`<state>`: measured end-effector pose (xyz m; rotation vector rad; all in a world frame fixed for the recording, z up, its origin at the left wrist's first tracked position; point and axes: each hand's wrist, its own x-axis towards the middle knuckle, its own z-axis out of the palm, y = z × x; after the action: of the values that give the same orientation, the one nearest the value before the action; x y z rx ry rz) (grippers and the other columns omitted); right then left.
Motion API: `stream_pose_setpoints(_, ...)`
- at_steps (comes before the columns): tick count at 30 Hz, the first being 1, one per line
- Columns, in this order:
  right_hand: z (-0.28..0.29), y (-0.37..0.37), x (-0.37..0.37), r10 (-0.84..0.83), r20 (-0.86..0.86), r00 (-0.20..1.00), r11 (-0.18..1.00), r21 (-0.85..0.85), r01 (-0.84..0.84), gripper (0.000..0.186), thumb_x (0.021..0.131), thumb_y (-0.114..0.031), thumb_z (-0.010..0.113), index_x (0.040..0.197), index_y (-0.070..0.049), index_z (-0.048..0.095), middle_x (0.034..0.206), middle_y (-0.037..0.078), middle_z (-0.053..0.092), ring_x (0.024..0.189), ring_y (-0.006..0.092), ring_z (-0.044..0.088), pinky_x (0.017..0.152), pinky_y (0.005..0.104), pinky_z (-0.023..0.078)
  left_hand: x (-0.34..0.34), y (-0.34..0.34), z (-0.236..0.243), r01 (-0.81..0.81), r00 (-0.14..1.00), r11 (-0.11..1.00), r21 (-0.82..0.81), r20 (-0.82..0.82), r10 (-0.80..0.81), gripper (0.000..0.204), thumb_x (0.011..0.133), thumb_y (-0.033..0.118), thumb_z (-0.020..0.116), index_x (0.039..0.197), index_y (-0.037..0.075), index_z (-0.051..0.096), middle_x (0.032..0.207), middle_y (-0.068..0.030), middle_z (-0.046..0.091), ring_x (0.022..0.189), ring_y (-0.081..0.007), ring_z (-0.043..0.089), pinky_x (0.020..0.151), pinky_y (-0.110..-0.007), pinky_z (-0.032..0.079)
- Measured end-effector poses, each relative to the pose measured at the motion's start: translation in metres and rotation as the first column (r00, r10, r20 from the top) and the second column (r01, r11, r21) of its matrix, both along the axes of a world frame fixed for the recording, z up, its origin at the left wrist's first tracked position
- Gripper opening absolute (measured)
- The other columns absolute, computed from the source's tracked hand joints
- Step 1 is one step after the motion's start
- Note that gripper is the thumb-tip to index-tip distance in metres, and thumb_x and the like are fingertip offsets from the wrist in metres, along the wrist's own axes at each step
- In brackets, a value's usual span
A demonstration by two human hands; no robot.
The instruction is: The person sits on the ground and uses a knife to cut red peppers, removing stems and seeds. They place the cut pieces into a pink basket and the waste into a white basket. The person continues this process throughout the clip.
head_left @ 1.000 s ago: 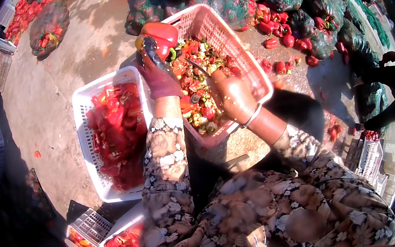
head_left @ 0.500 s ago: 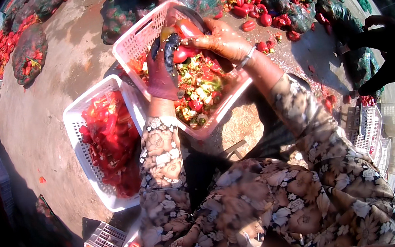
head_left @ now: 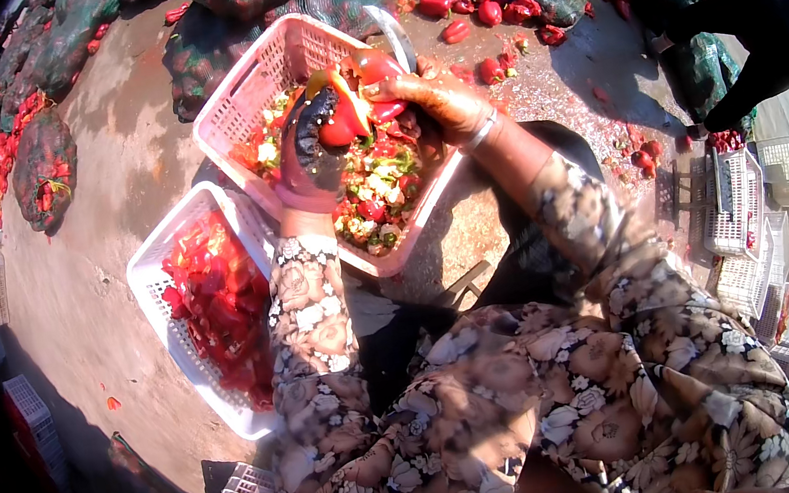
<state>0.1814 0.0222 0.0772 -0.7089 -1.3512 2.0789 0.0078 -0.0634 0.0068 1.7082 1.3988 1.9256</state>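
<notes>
My left hand point(head_left: 309, 153), in a dark, stained glove, is wrapped round a red bell pepper piece point(head_left: 345, 122) with a pale cut edge. My right hand point(head_left: 445, 103), bare and wet with a band at the wrist, is closed on a knife point(head_left: 396, 39), its curved blade pointing up and away. The right fingers and thumb also press against a red pepper part point(head_left: 377, 65) beside the left-hand piece; whether the two parts are still joined I cannot tell. Both hands are over a pink crate point(head_left: 387, 266) of pepper cores, seeds and scraps.
A white crate point(head_left: 144, 272) of cut red pepper stands left of the pink one. Full mesh sacks point(head_left: 321, 10) and loose red peppers point(head_left: 455, 31) lie beyond. Another person in dark clothes point(head_left: 750, 45) is at the far right, near stacked white crates point(head_left: 736, 198).
The pepper between my hands now shows an opened, pale cut edge. My right hand has turned, and the knife blade catches the light. The whole view has shifted slightly.
</notes>
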Motion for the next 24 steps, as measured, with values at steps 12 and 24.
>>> stream_pose_setpoints(12,-0.019,-0.023,0.042,-0.221,-0.081,0.972,0.946,0.224,0.234,0.038,0.083,-0.016,0.074,0.115,0.001,0.061,0.098,0.004,0.068,0.088,0.0104,0.062,0.078,0.0273,0.05,0.06,-0.005,-0.008,0.46,0.513,0.849,-0.261,0.858,-0.014,0.036,0.088,0.015,0.063,0.122,0.006,0.056,0.111,-0.0077,0.064,0.098,-0.019,0.063,0.078,-0.029,0.052)
stream_pose_setpoints(24,0.025,-0.042,0.102,-0.097,0.083,0.992,0.984,0.158,0.083,0.029,0.084,-0.032,0.07,0.087,-0.004,0.062,0.06,0.001,0.056,0.043,0.0071,0.05,0.037,0.0209,0.038,0.104,-0.012,0.034,0.453,0.534,0.856,-0.249,0.844,-0.037,0.042,0.091,0.031,0.06,0.126,0.009,0.054,0.109,-0.0058,0.063,0.094,-0.0165,0.063,0.075,-0.032,0.056)
